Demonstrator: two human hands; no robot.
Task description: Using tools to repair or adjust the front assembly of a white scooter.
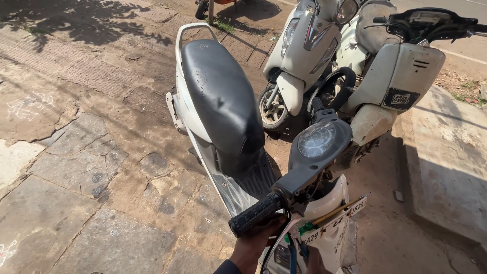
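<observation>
Reaching left hand (256,242), fingers just under scooter's black handlebar grip (255,214)

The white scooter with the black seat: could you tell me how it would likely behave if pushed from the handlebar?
The white scooter is probably heavy and should roll on its wheels. It may tip sideways, being narrow. The ribbed black grip by the left hand likely resists slipping.

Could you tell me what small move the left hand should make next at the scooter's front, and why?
Probably slide the left hand up and close it around the black handlebar grip. It sits just under the grip, beside loose wires at the opened front.
</observation>
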